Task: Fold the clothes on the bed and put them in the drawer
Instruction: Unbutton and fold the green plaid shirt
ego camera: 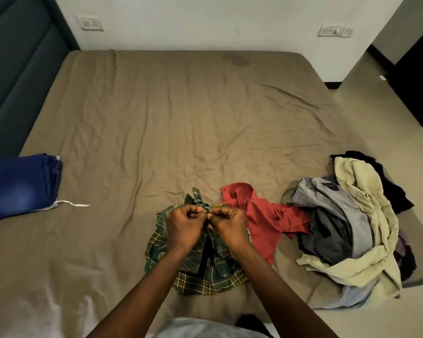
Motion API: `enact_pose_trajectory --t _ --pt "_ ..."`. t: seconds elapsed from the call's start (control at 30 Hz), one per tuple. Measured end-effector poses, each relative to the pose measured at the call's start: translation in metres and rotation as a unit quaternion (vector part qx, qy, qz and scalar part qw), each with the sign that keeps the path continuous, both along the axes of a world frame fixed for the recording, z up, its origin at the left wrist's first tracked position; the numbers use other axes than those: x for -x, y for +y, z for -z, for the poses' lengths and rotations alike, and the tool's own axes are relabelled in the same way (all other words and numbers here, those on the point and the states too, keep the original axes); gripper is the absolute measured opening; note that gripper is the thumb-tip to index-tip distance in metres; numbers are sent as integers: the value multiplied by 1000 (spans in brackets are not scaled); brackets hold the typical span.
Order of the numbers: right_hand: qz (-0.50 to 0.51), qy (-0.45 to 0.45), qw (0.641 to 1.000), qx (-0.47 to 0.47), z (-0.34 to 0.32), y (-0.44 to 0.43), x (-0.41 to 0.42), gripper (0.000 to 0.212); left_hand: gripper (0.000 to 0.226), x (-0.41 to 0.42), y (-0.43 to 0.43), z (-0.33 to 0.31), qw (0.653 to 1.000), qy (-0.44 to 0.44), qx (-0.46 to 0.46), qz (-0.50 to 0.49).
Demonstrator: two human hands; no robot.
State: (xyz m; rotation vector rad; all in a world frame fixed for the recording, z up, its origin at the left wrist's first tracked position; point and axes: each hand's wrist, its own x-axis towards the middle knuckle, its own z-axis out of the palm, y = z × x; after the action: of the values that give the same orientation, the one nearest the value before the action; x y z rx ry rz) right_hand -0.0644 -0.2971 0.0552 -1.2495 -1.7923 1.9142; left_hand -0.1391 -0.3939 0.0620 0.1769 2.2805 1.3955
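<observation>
Far left on the bed (181, 118): blue jeans (22, 184), folded flat, with a white strip (73, 204) trailing out beside them. Centre, near the front edge: green plaid shirt (200, 281), crumpled and not yet folded, bunched toward its collar end. Left hand (185, 226) curled, thumb and forefinger pinching a bit of the shirt's upper edge. Right hand (230, 225) curled likewise, pinching the same spot from the other side, probably working a button or squaring the placket. Just beside the plaid, perhaps touching: red shirt (261, 215), loose and unfolded. Farther right: heap of grey trousers (327, 198), a cream garment (362, 191) draped over them, a dark garment (396, 191) behind. Likely trouble from here: folding over a still-bunched body and getting a lopsided bundle; dragging the red shirt along on lifting, given the closeness; nudging the heap toward the bed's right edge. No drawer anywhere in view, so nothing to tell of its contents; no other container visible either.
</observation>
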Motion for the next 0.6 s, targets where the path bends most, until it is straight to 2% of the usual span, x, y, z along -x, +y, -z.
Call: enact_pose_trajectory --t 0.1,0.2,0.27,0.3,0.37,0.43,0.53,0.6 --pt "-36 -19 994 -97 -1 6 -6 13 12 3 -2 4 994 -96 -52 22" --pt "-77 -70 980 -172 -6 16 -9 19 25 6 -7 -2 962 -226 -146 45" --pt "-125 -96 964 -214 -12 19 -9 22 30 8 -10 -5 956 -239 -157 68" --pt "-156 -107 949 -252 -15 20 -8 17 31 9 -12 -5 956 -234 -156 81" --pt "-222 -131 901 -349 -19 21 -4 11 27 10 -14 -5 958 -220 -156 92" --pt "-266 -152 861 -406 -23 20 -1 14 22 7 -16 -4 960 -209 -164 91" --pt "-273 -161 859 -402 -25 20 1 10 22 1 -18 1 960 -196 -182 85" --pt "-255 -158 858 -417 -22 19 3 12 20 -2 -17 7 954 -219 -193 62"
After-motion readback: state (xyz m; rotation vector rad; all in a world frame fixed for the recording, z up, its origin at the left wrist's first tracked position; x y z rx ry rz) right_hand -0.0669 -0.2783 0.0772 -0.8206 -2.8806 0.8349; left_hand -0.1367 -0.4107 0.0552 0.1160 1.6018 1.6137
